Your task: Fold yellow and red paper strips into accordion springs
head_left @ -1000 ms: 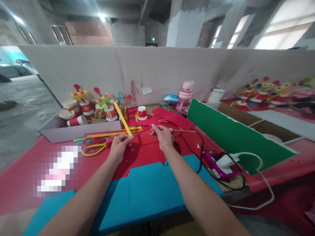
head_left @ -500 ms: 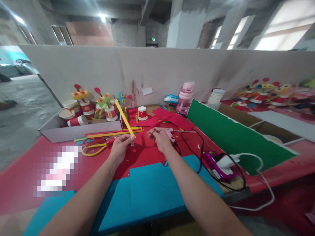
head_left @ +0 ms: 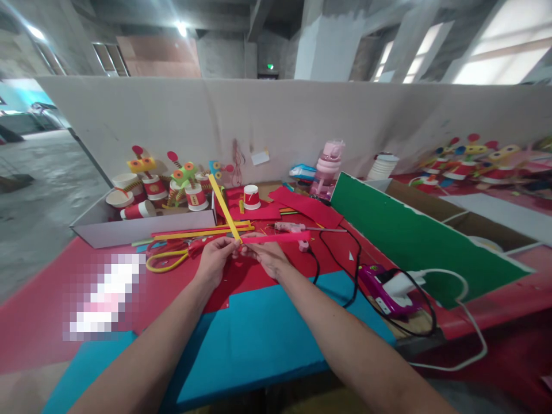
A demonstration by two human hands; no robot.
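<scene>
A yellow paper strip (head_left: 223,206) slants up and away from my left hand (head_left: 214,260), whose fingertips pinch its lower end. My right hand (head_left: 271,260) is closed on a red paper strip (head_left: 282,236) that points to the right. The ends of both strips meet between my fingertips, roughly at a right angle; whether they are stuck together cannot be made out. Just beyond my right hand lies a pink glue gun (head_left: 290,227) with a black cord. Yellow-handled scissors (head_left: 168,261) rest left of my left hand, near several flat strips (head_left: 196,233).
Cup figures (head_left: 196,195) fill a white box (head_left: 146,228) at the left. A red paper cup (head_left: 252,197) stands behind my hands. Blue foam sheets (head_left: 276,328) cover the near edge. Rightward are a purple power strip (head_left: 383,293) with cords and a green-sided box (head_left: 405,236).
My right hand has moved left to meet my left hand. The red strip now shows, stretched out to the right, its end against the yellow strip. The glue gun is less covered.
</scene>
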